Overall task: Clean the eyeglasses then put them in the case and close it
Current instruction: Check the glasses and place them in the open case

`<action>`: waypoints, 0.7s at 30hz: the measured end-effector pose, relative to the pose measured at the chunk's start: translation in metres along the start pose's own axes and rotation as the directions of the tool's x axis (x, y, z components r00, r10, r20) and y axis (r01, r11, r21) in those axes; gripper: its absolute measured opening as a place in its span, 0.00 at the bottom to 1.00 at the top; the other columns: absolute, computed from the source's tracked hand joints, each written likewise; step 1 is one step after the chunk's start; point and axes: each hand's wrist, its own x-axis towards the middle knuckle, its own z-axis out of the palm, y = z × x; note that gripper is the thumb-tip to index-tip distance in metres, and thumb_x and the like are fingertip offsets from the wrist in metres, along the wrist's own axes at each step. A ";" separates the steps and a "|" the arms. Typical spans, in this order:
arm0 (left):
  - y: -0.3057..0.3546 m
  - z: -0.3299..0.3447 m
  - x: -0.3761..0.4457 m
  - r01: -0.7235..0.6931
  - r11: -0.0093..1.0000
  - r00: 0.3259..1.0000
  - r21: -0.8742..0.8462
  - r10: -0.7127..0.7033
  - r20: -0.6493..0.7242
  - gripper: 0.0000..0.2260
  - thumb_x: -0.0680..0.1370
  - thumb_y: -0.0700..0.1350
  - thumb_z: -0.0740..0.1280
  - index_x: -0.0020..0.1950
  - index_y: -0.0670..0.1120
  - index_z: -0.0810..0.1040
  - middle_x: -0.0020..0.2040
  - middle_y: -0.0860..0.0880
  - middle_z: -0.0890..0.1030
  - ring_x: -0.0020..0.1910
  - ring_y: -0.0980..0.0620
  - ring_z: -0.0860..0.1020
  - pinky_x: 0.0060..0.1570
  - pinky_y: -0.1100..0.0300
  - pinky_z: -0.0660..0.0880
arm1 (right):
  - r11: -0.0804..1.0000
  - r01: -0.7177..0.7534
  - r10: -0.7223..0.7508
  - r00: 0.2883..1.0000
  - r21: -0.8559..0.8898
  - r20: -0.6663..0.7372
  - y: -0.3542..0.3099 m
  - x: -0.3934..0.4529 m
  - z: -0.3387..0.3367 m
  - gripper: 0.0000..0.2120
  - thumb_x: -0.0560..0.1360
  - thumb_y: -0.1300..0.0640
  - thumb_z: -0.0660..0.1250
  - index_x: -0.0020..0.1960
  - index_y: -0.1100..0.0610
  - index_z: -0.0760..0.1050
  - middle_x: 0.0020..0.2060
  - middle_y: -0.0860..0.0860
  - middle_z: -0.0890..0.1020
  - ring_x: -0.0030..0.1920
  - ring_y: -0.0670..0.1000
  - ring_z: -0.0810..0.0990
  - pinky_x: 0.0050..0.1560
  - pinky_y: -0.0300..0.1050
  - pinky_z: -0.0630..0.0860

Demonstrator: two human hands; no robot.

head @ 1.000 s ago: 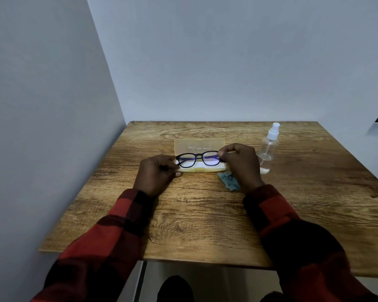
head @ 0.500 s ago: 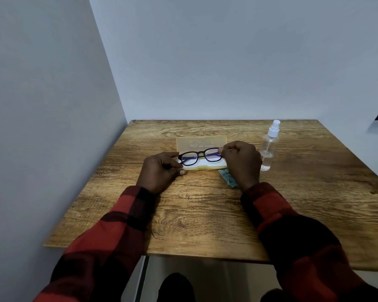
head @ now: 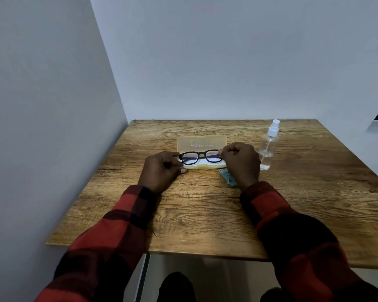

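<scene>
Now both hands [head: 162, 168] [head: 240, 162] pinch black round-rimmed eyeglasses [head: 200, 156] — over translucent case [head: 201, 143].

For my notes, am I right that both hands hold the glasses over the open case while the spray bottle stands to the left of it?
Not quite: the head view shows the spray bottle standing to the right of the open case, beside the right hand. The rest holds: it and the left hand hold the glasses over the case.

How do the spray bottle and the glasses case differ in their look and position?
The spray bottle is clear with a white nozzle; the glasses case is pale yellow. The bottle stands upright and capped, while the case lies low and open, its lid raised. No hand touches the bottle; over the case, both hands hold the eyeglasses. Both rest on the wooden table.
</scene>
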 end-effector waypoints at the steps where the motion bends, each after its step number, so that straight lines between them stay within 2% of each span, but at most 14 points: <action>1: 0.001 0.000 -0.001 0.008 1.000 1.000 -0.011 -0.008 -0.005 0.07 0.68 0.33 0.81 0.45 0.38 0.89 0.51 0.48 0.85 0.57 0.55 0.82 0.50 0.79 0.73 | 1.000 0.000 0.000 1.000 -0.002 -0.001 0.000 0.000 0.000 0.04 0.70 0.52 0.76 0.40 0.53 0.85 0.42 0.48 0.87 0.48 0.53 0.84 0.51 0.50 0.81; 4: 0.002 0.001 -0.003 0.022 0.999 1.000 -0.023 -0.022 -0.004 0.05 0.69 0.34 0.81 0.43 0.40 0.88 0.48 0.49 0.86 0.50 0.58 0.83 0.48 0.72 0.77 | 1.000 0.012 -0.012 1.000 -0.017 -0.008 0.001 -0.002 0.001 0.04 0.71 0.52 0.77 0.42 0.52 0.86 0.44 0.48 0.88 0.49 0.53 0.84 0.52 0.50 0.81; 7: 0.001 0.000 -0.002 0.053 0.998 0.998 -0.023 -0.053 -0.017 0.11 0.68 0.36 0.82 0.48 0.43 0.87 0.47 0.45 0.87 0.48 0.48 0.85 0.48 0.55 0.82 | 0.998 0.039 -0.040 0.999 -0.041 -0.008 0.001 -0.003 0.002 0.04 0.71 0.53 0.77 0.43 0.54 0.87 0.45 0.50 0.88 0.49 0.53 0.85 0.51 0.49 0.81; 9: 0.000 -0.001 -0.001 0.049 0.999 0.999 0.002 -0.049 -0.003 0.17 0.69 0.38 0.82 0.55 0.47 0.86 0.50 0.47 0.87 0.51 0.48 0.85 0.52 0.55 0.83 | 0.998 0.048 -0.047 0.999 -0.049 0.005 0.002 -0.003 0.001 0.04 0.71 0.54 0.76 0.43 0.54 0.87 0.44 0.50 0.88 0.49 0.53 0.85 0.50 0.49 0.81; 12: 0.001 -0.002 -0.001 -0.021 0.997 0.999 0.077 0.018 0.036 0.19 0.71 0.41 0.81 0.62 0.49 0.85 0.58 0.50 0.85 0.55 0.52 0.82 0.56 0.57 0.81 | 0.998 0.046 -0.044 0.998 -0.052 0.033 0.003 -0.003 0.001 0.04 0.72 0.54 0.75 0.44 0.52 0.87 0.45 0.48 0.88 0.50 0.52 0.84 0.52 0.49 0.81; 17: 0.002 -0.002 0.000 -0.120 0.973 0.990 0.198 0.102 0.097 0.16 0.76 0.46 0.77 0.64 0.47 0.85 0.69 0.48 0.80 0.65 0.51 0.79 0.65 0.54 0.77 | 0.987 0.121 -0.116 0.992 -0.104 0.050 0.006 -0.002 0.002 0.05 0.73 0.55 0.74 0.47 0.52 0.87 0.48 0.51 0.87 0.52 0.53 0.84 0.53 0.50 0.80; 21: 0.000 0.000 0.000 -0.166 0.953 0.985 0.252 0.147 0.091 0.13 0.79 0.48 0.74 0.61 0.47 0.86 0.66 0.48 0.83 0.65 0.50 0.80 0.64 0.50 0.78 | 0.977 0.154 -0.148 0.988 -0.151 0.047 0.008 -0.001 0.005 0.05 0.74 0.55 0.74 0.48 0.52 0.87 0.50 0.52 0.85 0.53 0.54 0.83 0.54 0.49 0.79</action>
